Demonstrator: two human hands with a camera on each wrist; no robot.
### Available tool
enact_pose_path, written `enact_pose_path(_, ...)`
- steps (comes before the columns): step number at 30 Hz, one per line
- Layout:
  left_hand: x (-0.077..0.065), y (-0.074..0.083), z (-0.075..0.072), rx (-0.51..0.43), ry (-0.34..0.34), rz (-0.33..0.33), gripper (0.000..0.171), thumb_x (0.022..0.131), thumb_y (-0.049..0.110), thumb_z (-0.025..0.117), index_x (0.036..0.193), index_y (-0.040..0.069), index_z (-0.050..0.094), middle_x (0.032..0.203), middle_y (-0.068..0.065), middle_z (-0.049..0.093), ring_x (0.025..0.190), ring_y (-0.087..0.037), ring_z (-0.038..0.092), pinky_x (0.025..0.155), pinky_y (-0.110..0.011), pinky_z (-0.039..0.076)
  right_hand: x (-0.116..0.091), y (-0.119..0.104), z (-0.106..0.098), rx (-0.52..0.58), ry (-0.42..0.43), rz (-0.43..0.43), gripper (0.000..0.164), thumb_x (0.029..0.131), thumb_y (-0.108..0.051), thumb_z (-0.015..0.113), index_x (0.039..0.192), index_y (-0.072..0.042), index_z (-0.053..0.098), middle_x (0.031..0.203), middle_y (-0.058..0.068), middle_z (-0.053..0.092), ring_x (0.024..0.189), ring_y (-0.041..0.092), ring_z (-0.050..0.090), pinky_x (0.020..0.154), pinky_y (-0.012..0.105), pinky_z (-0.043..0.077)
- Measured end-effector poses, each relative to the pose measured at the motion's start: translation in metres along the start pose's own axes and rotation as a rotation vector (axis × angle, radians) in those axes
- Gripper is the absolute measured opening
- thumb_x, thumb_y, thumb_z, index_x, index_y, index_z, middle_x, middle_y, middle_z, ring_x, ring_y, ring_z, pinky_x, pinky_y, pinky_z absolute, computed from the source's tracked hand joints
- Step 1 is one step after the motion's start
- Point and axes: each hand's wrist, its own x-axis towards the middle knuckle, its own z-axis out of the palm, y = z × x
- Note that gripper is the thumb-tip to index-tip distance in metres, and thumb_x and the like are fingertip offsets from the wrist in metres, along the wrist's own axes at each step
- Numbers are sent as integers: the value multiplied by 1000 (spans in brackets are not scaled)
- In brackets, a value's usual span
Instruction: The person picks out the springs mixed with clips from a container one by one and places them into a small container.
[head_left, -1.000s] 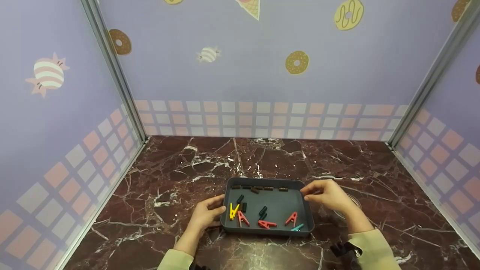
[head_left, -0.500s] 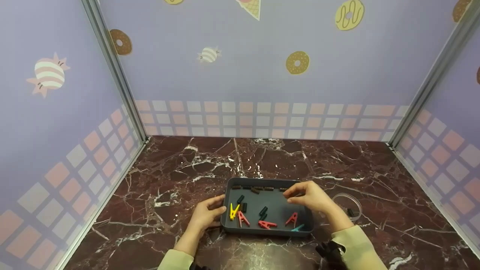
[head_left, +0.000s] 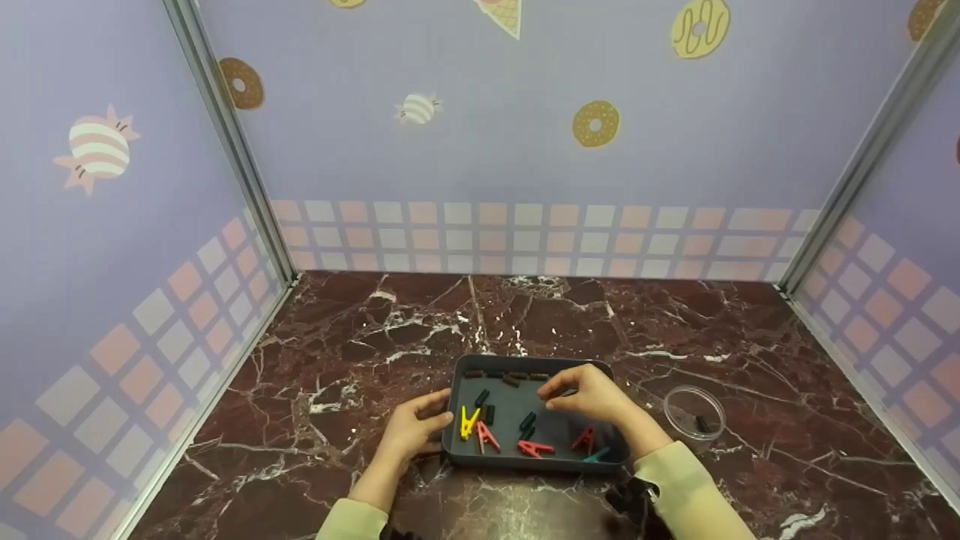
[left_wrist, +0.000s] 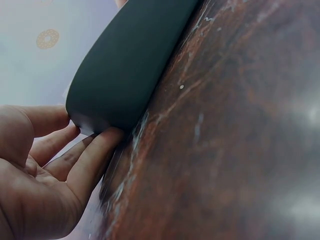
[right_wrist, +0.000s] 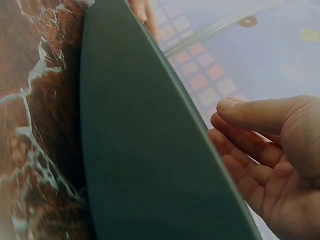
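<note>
A shallow dark grey tray [head_left: 536,463] lies on the table in the head view. My left hand [head_left: 405,431] holds its left side, the thumb at the rim; the left wrist view shows fingertips [left_wrist: 112,134] against the outer wall. Over the right half of the tray hovers my right hand [head_left: 596,394], thumb and index close together with a small gap, no object visible between them. Inside are a yellow spring clip [head_left: 468,424], red spring clips [head_left: 535,448] and a teal clip [head_left: 597,455], partly shaded. Small dark cylinders [head_left: 528,421] lie mid-tray, with brown ribbed ones [head_left: 517,376] along the far wall.
A round clear dish [head_left: 667,401] stands right of the tray, holding one small dark cylinder [head_left: 702,424]. The marbled table [head_left: 360,322] is enclosed by patterned walls [head_left: 517,150] at the back and both sides.
My right hand has moved left from the tray's right rim to above its interior, uncovering the round dish. It now hides the rightmost brown cylinder. My left hand stays put.
</note>
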Motion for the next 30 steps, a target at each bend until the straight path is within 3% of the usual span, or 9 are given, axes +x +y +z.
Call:
enact_pose_path(7, -1, 1, 0, 3, -4, 7, 51, 98, 7, 69, 147, 1, 56, 144, -32, 55, 103, -34, 75, 74, -42, 67, 11, 3, 12, -46, -20, 21, 14, 90, -12, 79, 104, -13, 82, 107, 8, 80, 101, 27, 74, 78, 29, 63)
enact_pose_path(11, -1, 1, 0, 2, -3, 1, 51, 98, 7, 68, 147, 1, 55, 146, -32, 54, 104, -34, 75, 74, -43, 67, 15, 5, 18, -64, -42, 33, 15, 89, -8, 79, 103, -13, 82, 105, 8, 80, 99, 22, 75, 77, 27, 62)
enact_pose_path(17, -2, 1, 0, 27, 10, 9, 50, 97, 7, 69, 145, 1, 57, 141, -32, 58, 102, -33, 75, 72, -43, 67, 18, 6, 24, -97, -65, 7, 18, 85, -5, 80, 101, -12, 83, 101, 8, 80, 91, 16, 74, 69, 19, 56)
enact_pose_path(30, -1, 0, 0, 28, 10, 24, 50, 97, 6, 69, 144, -3, 56, 141, -33, 57, 100, -38, 76, 72, -43, 67, 19, 7, 30, -227, -117, -82, 22, 85, 2, 78, 103, -10, 83, 99, 8, 77, 88, 17, 71, 73, 22, 56)
